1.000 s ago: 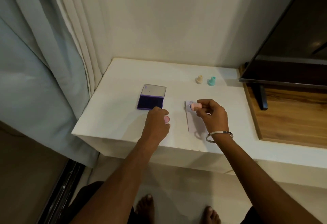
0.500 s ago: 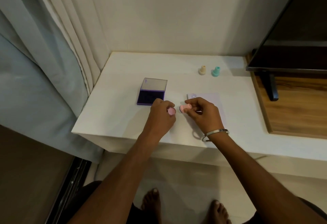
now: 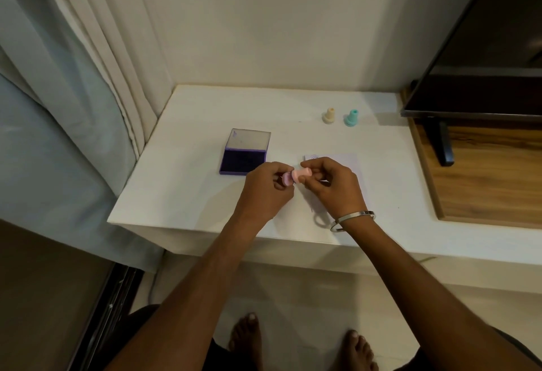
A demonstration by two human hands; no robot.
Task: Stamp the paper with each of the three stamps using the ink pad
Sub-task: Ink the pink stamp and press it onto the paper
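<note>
My right hand (image 3: 334, 185) holds a pink stamp (image 3: 301, 175) sideways above the white table (image 3: 190, 194). My left hand (image 3: 265, 188) pinches its round pink cap (image 3: 286, 178), which touches the stamp's wide end. A pale sheet of paper (image 3: 340, 161) lies under my right hand, with one purple print (image 3: 314, 156) near its far left corner. The purple ink pad (image 3: 242, 160) lies open to the left, its clear lid (image 3: 249, 140) raised. A cream stamp (image 3: 329, 115) and a teal stamp (image 3: 351, 117) stand at the back of the table.
A dark TV screen (image 3: 481, 48) on a black foot (image 3: 444, 144) stands over a wooden surface (image 3: 492, 177) at the right. Curtains (image 3: 73, 77) hang at the left. The table's front edge lies just below my wrists. My bare feet show on the floor.
The right hand lifted the pink stamp off the paper and brought it left. The left hand brought the cap up against the stamp's end. A purple print now shows on the paper.
</note>
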